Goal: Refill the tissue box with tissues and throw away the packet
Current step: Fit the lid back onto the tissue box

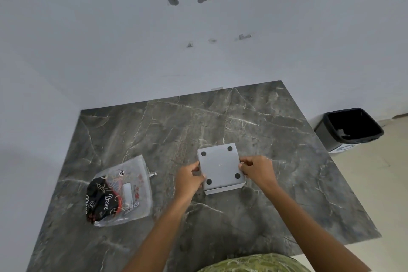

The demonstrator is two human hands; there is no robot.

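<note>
A square grey tissue box lies upside down on the dark marble table, its base with several round black feet facing up. My left hand grips its left edge and my right hand grips its right edge. A thin seam runs along the box's near side. To the left lies the plastic tissue packet, clear with black and red print, flattened and torn open at its right end. I cannot see any tissues.
A black-lined waste bin stands on the pale floor beyond the table's right edge. A white wall with dark patches rises behind the table. The table's far edge meets that wall.
</note>
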